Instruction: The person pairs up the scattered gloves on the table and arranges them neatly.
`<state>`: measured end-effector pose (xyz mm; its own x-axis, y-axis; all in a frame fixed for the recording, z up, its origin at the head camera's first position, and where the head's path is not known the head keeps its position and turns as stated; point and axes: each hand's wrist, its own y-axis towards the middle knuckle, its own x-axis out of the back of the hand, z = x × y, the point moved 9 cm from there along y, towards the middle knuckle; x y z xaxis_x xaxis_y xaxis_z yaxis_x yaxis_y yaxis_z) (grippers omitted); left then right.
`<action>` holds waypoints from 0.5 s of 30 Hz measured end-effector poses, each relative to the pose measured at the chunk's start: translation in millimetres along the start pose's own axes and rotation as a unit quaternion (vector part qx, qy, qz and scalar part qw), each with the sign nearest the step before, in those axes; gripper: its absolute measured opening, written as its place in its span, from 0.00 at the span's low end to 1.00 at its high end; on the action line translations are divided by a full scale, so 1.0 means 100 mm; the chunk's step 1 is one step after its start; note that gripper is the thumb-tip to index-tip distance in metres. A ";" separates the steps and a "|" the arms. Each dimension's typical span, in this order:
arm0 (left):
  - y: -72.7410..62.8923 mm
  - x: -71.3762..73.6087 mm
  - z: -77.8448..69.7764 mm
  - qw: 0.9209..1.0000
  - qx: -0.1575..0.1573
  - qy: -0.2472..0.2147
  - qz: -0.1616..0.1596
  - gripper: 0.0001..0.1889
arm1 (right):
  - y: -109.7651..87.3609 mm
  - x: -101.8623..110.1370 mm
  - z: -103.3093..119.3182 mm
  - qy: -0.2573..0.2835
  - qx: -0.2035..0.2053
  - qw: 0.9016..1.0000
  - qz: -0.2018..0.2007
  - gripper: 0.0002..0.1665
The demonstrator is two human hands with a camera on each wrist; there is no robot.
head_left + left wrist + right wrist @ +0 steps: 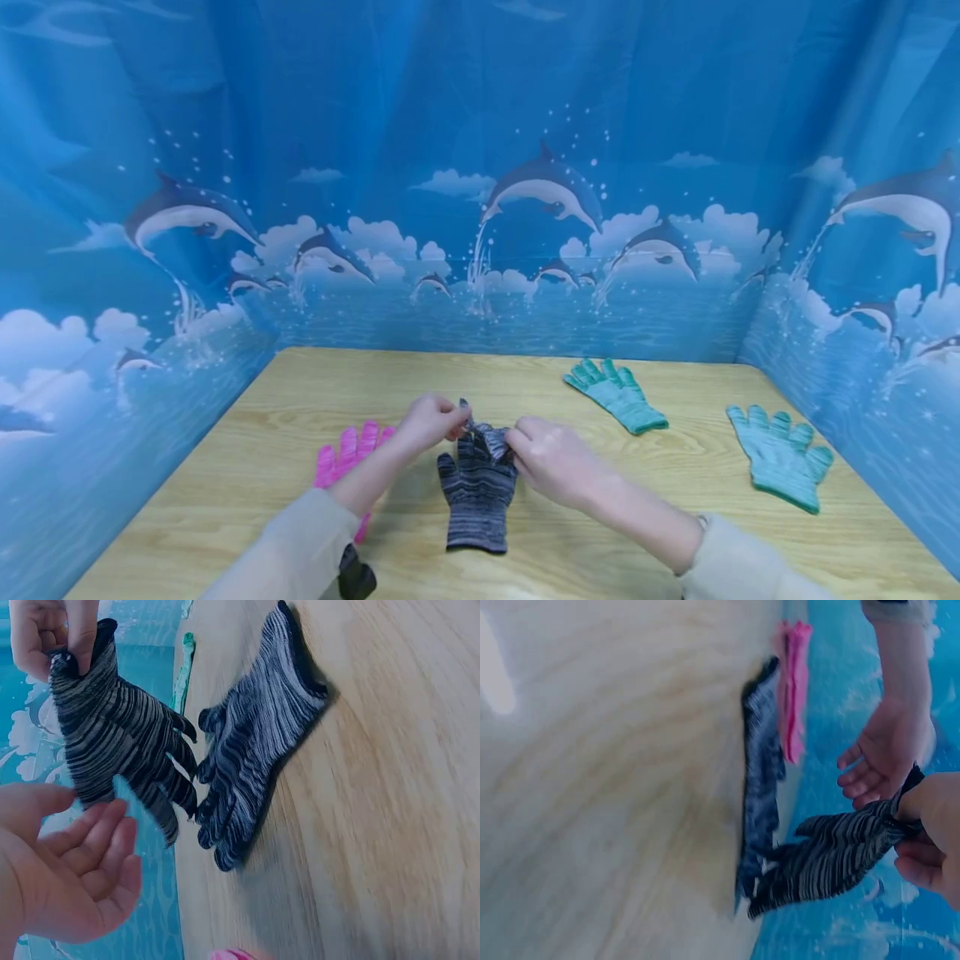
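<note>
A black-and-grey striped knit glove hangs between the two hands over the table. My right hand [558, 462] grips this raised glove [832, 855] by its cuff. At the glove's other side, my left hand [431, 421] pinches its edge between thumb and fingertips, as the left wrist view [75, 862] shows. Beneath them a matching striped glove [480, 496] lies flat, cuff toward the near edge. The raised glove's fingers overlap those of the lying one in the head view. A pink glove [348, 454] lies beside it, partly hidden under my left forearm.
Two green gloves lie on the right of the wooden table [675, 517]: one farther back [618, 396], the other near the right edge [780, 457]. A blue curtain [450, 125] printed with dolphins surrounds the back and sides. A black object [356, 575] shows beside the left sleeve.
</note>
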<state>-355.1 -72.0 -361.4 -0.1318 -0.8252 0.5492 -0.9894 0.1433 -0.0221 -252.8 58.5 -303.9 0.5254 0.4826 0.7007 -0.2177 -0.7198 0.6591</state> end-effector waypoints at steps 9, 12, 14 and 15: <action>-0.14 0.02 0.21 0.996 0.025 0.087 0.026 0.13 | 0.05 -0.18 0.60 -0.181 0.101 0.978 -0.026 0.22; -0.19 0.02 0.26 0.992 0.027 0.113 0.038 0.14 | 0.03 -0.29 0.77 -0.207 0.113 0.972 -0.015 0.19; -0.21 0.01 0.27 0.991 0.024 0.128 0.042 0.14 | 0.00 -0.40 0.84 -0.211 0.112 0.971 0.017 0.13; -0.22 0.00 0.28 0.990 0.024 0.130 0.044 0.14 | -0.02 -0.45 0.87 -0.207 0.108 0.971 0.040 0.10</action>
<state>-335.3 -90.8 -384.3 -0.2034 -0.6408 0.7402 -0.9774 0.1771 -0.1153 -204.7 -4.8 -360.5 0.8097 0.2110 0.5476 -0.1169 -0.8565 0.5028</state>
